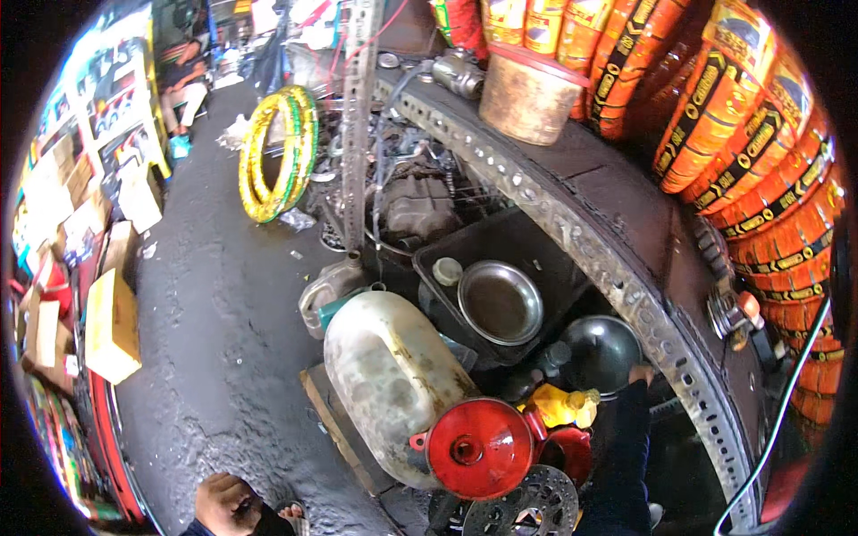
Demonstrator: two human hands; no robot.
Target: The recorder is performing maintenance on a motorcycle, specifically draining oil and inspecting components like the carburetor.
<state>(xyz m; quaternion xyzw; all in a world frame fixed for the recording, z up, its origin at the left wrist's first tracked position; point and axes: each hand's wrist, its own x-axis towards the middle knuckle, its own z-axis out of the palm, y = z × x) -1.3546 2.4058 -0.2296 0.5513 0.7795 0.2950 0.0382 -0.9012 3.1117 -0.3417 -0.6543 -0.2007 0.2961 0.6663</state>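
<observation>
My right hand (639,373) reaches in under the shelf's edge, its fingers closed on the rim of a shiny metal bowl (601,348). Low at the left, my left hand (227,503) is curled into a fist above the dark floor, and nothing shows in it. Next to the bowl lies a yellow plastic bottle (568,406). A red funnel (480,448) sits beside a large, stained whitish jerrycan (398,375). Further in, a round metal pan (500,302) rests in a black tray (559,246) beside a small pale cup (447,271).
A perforated metal beam (572,228) edges the shelf, which carries a tub (532,94) and orange-wrapped tyres (715,116). Yellow-wrapped tyres (259,152) stand near a greasy engine part (416,207). Cartons (113,326) line the left; a person (185,85) sits far back. Perforated discs (536,505) lie in front.
</observation>
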